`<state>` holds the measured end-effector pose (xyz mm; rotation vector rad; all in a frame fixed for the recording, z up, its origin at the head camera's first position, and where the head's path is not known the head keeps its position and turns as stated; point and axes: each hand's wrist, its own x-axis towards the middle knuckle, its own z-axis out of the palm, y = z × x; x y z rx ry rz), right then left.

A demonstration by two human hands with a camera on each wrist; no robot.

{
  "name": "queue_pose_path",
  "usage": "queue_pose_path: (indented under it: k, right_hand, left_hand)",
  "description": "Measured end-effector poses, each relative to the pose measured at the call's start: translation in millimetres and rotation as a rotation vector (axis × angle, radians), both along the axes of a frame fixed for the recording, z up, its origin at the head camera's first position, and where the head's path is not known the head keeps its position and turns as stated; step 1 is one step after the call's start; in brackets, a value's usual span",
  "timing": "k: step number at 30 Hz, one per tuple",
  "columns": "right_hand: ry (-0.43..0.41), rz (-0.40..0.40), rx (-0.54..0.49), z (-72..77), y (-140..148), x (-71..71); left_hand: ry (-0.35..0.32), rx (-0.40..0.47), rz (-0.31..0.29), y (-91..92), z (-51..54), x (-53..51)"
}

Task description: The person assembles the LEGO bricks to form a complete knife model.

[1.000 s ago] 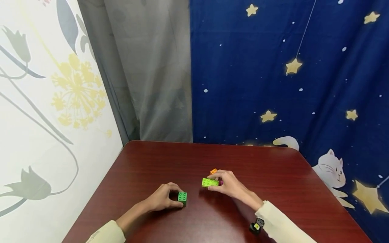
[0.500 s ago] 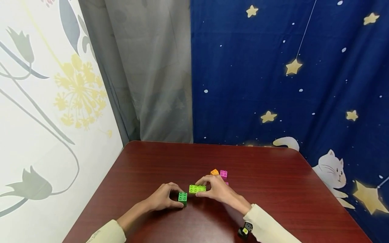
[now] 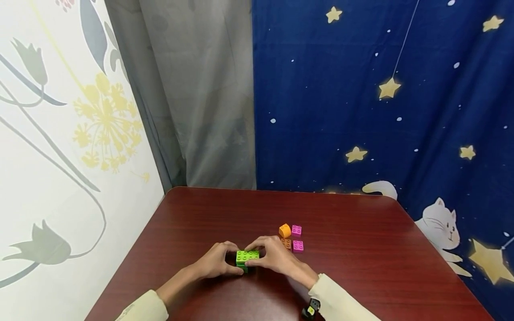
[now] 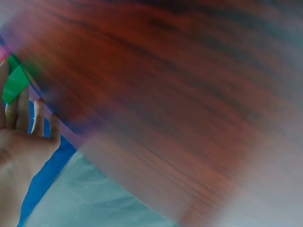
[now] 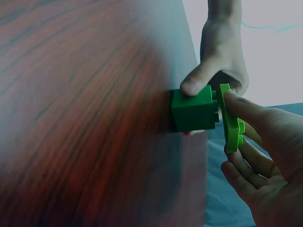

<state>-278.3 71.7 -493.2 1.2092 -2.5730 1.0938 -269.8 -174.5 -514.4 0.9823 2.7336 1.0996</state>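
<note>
In the head view my left hand point(image 3: 213, 261) grips a dark green brick point(image 3: 242, 269) on the table between thumb and fingers. My right hand point(image 3: 277, 256) pinches a flat lime green brick point(image 3: 247, 256) just over it. The right wrist view shows a narrow gap between the studs of the dark green brick point(image 5: 193, 111) and the lime brick point(image 5: 230, 118), which is slightly tilted. Only part of the left hand point(image 4: 28, 146) and a corner of green brick point(image 4: 15, 84) appear in the left wrist view.
Right of my right hand's fingers lie an orange curved brick point(image 3: 284, 230), a brown-orange brick point(image 3: 286, 243) and two pink bricks, one farther back point(image 3: 296, 230) and one nearer point(image 3: 298, 246). The dark red table point(image 3: 217, 209) ends at the curtains.
My right hand has carried the lime brick leftward from beside the loose bricks to over the dark green one, uncovering the brown-orange and pink bricks. My left hand has stayed in place.
</note>
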Motion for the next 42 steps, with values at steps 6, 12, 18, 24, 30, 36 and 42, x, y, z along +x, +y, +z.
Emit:
queue_pose_path:
  k: [6, 12, 18, 24, 30, 36, 42]
  right_hand:
    - [0.012, 0.01, 0.018, -5.0, -8, 0.8]
    - [-0.003, -0.012, 0.016, -5.1, -14, 1.7]
    - [0.002, 0.005, 0.028, -4.1, -15, 1.4]
    - [0.041, -0.003, 0.048, -4.5, -13, 3.1]
    - [0.12, -0.023, 0.063, -8.7, -11, 4.4]
    - [0.137, -0.004, 0.054, -8.9, -10, 1.9]
    - [0.137, 0.01, 0.076, -10.3, -10, 2.0]
  left_hand:
    - [0.001, -0.003, 0.006, 0.2, -0.9, -0.3]
    - [-0.005, -0.014, 0.006, 0.2, -2.0, -0.9]
    - [-0.007, -0.019, 0.004, -1.3, -1.4, -1.3]
    - [-0.007, -0.014, -0.001, -0.7, 0.6, -1.2]
    - [0.002, -0.004, -0.014, 0.3, 1.4, -1.8]
    - [0.003, -0.023, -0.005, 1.5, 1.0, -3.7]
    - [0.005, -0.02, -0.017, 1.0, -0.2, -3.0]
